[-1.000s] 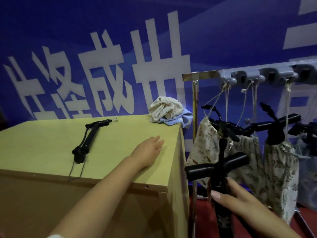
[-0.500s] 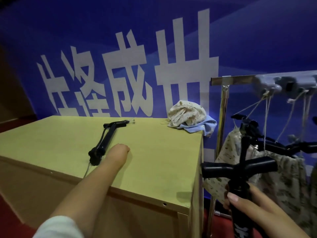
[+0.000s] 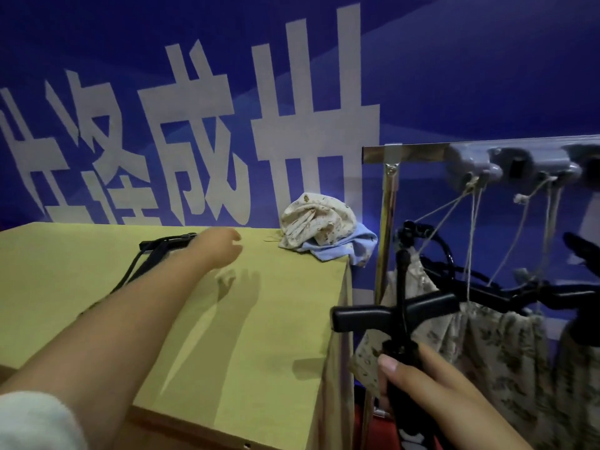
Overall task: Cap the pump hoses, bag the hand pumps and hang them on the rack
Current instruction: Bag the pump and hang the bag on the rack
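My right hand [image 3: 435,394] grips the barrel of a black hand pump [image 3: 399,315], held upright beside the table with its T-handle on top. My left hand [image 3: 220,246] hovers over the yellow table [image 3: 259,352], fingers apart and empty, next to a second black pump [image 3: 156,254] that lies flat with its hose. A crumpled floral bag [image 3: 313,219] rests on a blue cloth bag [image 3: 347,250] at the table's far right corner. On the right, the metal rack [image 3: 409,150] has grey hooks [image 3: 470,164] from which floral bags holding pumps [image 3: 487,336] hang by strings.
A blue banner with large white characters [image 3: 292,108] covers the wall behind. The rack's upright post [image 3: 386,228] stands close to the table's right edge. Red floor shows low down near the post.
My left hand has swept left to the lying pump and then forward toward the far side of the table. The view has turned left. My right hand keeps its hold on the upright pump.
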